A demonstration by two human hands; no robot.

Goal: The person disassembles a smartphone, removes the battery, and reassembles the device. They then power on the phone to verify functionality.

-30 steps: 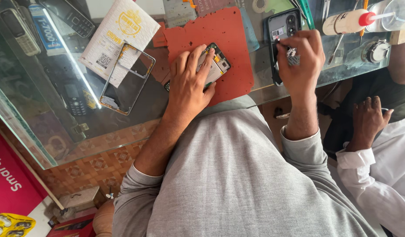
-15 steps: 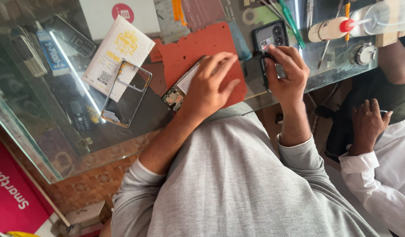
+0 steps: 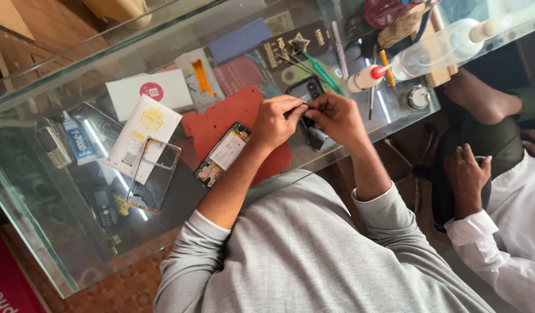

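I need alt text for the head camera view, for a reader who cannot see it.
Seen from above, a person in a grey sweater brings the left hand and right hand together over a dark phone back cover on a glass counter. An opened phone lies on a red mat beside them; another person's hand rests at right.

Dark phone back (image 3: pixel 315 137) under hands

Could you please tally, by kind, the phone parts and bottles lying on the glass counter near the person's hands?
Opened phone showing its insides, on the red mat: 1
Dark phone back cover, under the left hand and right hand: 1
Clear phone frame: 1
Squeeze bottles: 2, small red-tipped, large clear
Total: 5
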